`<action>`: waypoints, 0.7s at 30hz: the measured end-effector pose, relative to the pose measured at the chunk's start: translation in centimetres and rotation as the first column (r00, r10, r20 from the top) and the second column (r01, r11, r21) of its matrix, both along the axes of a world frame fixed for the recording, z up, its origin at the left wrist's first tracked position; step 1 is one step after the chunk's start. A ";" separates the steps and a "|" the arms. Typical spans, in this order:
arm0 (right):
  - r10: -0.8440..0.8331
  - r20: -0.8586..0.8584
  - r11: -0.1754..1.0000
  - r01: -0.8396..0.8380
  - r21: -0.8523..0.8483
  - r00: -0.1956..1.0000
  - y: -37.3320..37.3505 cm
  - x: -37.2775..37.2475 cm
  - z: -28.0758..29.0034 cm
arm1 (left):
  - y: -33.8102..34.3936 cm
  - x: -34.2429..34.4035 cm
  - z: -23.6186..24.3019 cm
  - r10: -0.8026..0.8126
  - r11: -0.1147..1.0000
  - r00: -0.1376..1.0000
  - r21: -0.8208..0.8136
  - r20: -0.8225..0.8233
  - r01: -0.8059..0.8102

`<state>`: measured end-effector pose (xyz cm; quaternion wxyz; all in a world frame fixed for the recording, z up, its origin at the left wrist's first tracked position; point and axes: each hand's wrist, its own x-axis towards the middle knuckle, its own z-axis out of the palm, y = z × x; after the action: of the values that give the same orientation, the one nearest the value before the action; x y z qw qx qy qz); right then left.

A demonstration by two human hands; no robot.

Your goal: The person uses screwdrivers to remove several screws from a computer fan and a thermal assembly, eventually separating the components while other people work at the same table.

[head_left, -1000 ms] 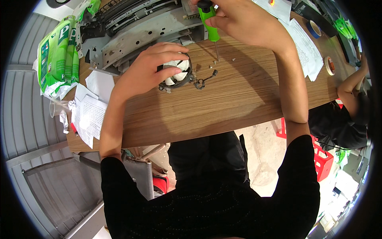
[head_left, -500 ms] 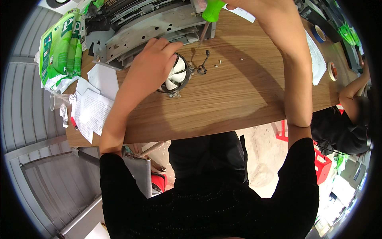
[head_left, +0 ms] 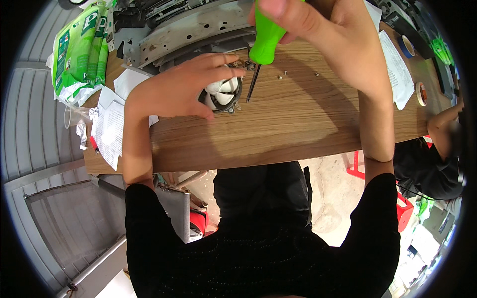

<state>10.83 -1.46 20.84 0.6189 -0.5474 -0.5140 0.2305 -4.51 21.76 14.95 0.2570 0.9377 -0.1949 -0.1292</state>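
Note:
My right hand point(head_left: 318, 37) is closed round the bright green handle of a screwdriver point(head_left: 269, 42). Its dark shaft slants down to the left, with the tip just right of a small round fan point(head_left: 227, 98). White blades and a dark ring make up the fan, which lies on the wooden table. Over its upper left side spreads my left hand point(head_left: 184, 82), fingers stretched and apart, thumb at the near left edge. Whether it presses on the ring cannot be made out. A short dark cable point(head_left: 249, 60) lies beyond the fan, partly behind the screwdriver. Small screws point(head_left: 285, 73) lie to the right.
A grey metal machine frame point(head_left: 189, 39) stands along the far side. Green packages point(head_left: 79, 54) and written papers point(head_left: 109, 124) are at the left. On the right are a sheet point(head_left: 396, 69), a blue tape roll point(head_left: 406, 46), a smaller roll point(head_left: 421, 93) and another person's arm point(head_left: 443, 119).
The screwdriver has come nearer to me, its tip now beside the fan. My left hand has spread its fingers and shifted left. The fan has turned a little, its cable now pointing away.

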 end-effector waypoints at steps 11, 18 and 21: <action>-0.082 0.361 0.988 0.124 -0.095 0.929 0.2 -0.8 -0.5 | -3.3 -0.7 -1.7 0.261 0.906 0.901 0.234 0.346 -0.352; -0.106 0.520 0.954 0.235 -0.188 0.848 0.0 -2.4 1.3 | -3.6 -0.7 -1.0 0.323 0.905 0.918 0.208 0.230 -0.371; -0.108 0.507 0.952 0.236 -0.195 0.855 0.1 -2.1 0.9 | -3.8 -0.7 -0.8 0.322 0.906 0.919 0.207 0.229 -0.369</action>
<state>8.77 -1.31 21.79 0.4121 -0.7053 -0.5696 0.0902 -5.20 18.00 14.18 0.1381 0.9898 -0.0308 -0.0149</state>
